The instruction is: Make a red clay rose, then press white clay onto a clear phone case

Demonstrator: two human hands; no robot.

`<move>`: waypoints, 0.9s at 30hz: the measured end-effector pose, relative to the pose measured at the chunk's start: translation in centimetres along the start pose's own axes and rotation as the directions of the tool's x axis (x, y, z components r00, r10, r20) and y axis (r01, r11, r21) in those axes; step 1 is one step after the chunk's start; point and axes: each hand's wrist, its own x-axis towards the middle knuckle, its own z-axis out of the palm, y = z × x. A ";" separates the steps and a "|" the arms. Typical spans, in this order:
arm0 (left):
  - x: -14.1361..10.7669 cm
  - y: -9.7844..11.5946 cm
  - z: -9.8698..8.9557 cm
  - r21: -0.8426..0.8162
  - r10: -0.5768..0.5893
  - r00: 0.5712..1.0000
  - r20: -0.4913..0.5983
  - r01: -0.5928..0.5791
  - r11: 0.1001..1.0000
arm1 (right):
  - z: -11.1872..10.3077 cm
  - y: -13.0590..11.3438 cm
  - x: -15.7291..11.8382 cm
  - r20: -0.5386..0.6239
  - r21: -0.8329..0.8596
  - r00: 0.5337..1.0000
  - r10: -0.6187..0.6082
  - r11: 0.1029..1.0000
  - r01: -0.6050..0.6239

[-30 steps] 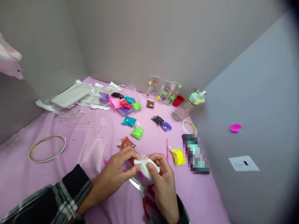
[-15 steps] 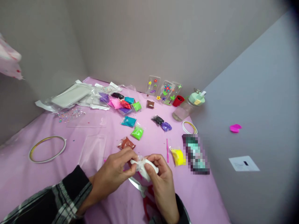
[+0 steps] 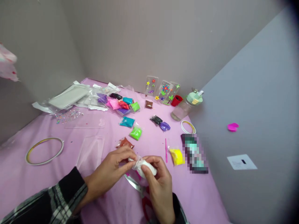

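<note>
Between my hands is a small clear packet of white clay (image 3: 146,169), its wrapper gathered and twisted at the left end. My left hand (image 3: 118,163) pinches that twisted end between thumb and fingers. Around the fuller right side of the packet, my right hand (image 3: 158,182) is closed, thumb on top. Red-handled scissors (image 3: 137,185) lie open-bladed on the table beneath, partly hidden by my right hand. A packet of reddish-brown clay (image 3: 125,143) lies just beyond my left fingers. Small pink bits show by the scissors.
Clay packets, including a yellow one (image 3: 177,156), lie about the pink-covered table (image 3: 196,199). A pink stick (image 3: 166,151), tape rolls (image 3: 44,151), a clear phone case (image 3: 91,151) and a blurred-out object (image 3: 195,154) surround my hands. Decorated cases (image 3: 165,90) and a bottle (image 3: 187,107) stand behind.
My left fingers have closed further over the twisted end of the white packet. Both hands still hold it, and the whole view has shifted slightly.
</note>
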 end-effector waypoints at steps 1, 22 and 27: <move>0.0 -0.2 0.0 0.033 0.008 1.000 -0.006 -0.008 0.999 | 0.1 0.2 -0.1 0.002 -0.028 1.000 -0.023 0.999 0.023; -0.4 0.7 0.0 -0.069 -0.046 0.973 -0.225 0.031 0.997 | 0.2 -0.5 0.2 0.015 0.160 1.000 0.023 0.987 -0.025; -0.6 0.8 -0.3 0.054 0.093 0.992 -0.081 -0.089 0.995 | -0.2 -0.3 0.3 -0.046 0.129 0.999 0.007 0.992 -0.001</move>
